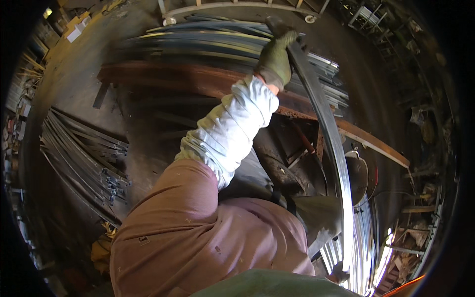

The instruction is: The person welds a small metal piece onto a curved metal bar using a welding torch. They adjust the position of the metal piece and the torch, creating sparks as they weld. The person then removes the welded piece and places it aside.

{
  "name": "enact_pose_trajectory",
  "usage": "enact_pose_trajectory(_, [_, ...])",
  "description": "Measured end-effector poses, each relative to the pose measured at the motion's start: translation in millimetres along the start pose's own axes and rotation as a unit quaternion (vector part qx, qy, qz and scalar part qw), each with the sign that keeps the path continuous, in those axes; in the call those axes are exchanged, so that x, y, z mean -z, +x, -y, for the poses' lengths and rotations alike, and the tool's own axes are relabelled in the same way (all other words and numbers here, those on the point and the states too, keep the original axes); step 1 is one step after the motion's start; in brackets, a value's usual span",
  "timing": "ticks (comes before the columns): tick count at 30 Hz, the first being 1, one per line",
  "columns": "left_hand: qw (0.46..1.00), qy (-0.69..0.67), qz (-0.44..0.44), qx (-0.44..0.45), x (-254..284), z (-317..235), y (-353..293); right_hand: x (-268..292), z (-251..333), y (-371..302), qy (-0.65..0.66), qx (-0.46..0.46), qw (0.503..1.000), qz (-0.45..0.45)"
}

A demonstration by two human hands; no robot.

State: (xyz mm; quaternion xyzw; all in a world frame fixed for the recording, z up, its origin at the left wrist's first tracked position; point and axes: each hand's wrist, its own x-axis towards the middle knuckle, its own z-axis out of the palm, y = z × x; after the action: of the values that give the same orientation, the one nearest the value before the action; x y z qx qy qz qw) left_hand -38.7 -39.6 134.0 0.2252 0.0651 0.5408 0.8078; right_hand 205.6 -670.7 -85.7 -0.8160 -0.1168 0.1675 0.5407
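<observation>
A long, slightly curved grey metal bar runs from the upper middle to the lower right. At its far end my left hand, in a greenish work glove, is wrapped round it. The left arm wears a white sleeve cover over a dusty-pink sleeve. Near the bar's lower end, my right hand shows only as a dark glove closed against it; most of that hand and arm is hidden. Under the bar lies a rusty brown steel beam, and beyond it a stack of long metal strips, blurred by motion.
On the floor at left lies a bundle of curved metal channels. Bright metal lengths are stacked at lower right. A wheeled frame stands at the far side. Cluttered shelving lines the right, and cardboard pieces lie far left.
</observation>
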Motion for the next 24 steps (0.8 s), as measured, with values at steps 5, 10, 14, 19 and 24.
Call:
enact_pose_trajectory(5, [0.989, 0.052, 0.012, 0.136, 15, 79, -74, -56, 135, 26, 0.233, 0.053, 0.96, 0.143])
enact_pose_trajectory(10, [0.989, 0.087, -0.021, 0.114, -20, 92, -118, -62, 235, 49, 0.48, 0.063, 0.817, 0.314])
enact_pose_trajectory(14, [0.989, -0.011, -0.111, -0.095, 42, -36, -79, 28, 244, 118, 0.758, -0.07, 0.502, 0.41])
enact_pose_trajectory(19, [0.955, 0.019, -0.228, -0.188, 174, -178, -89, 141, 201, 237, 0.607, 0.085, 0.636, 0.468])
enact_pose_trajectory(24, [0.917, 0.033, -0.352, -0.185, 283, -249, -97, 13, 154, 264, 0.512, 0.048, 0.834, 0.203])
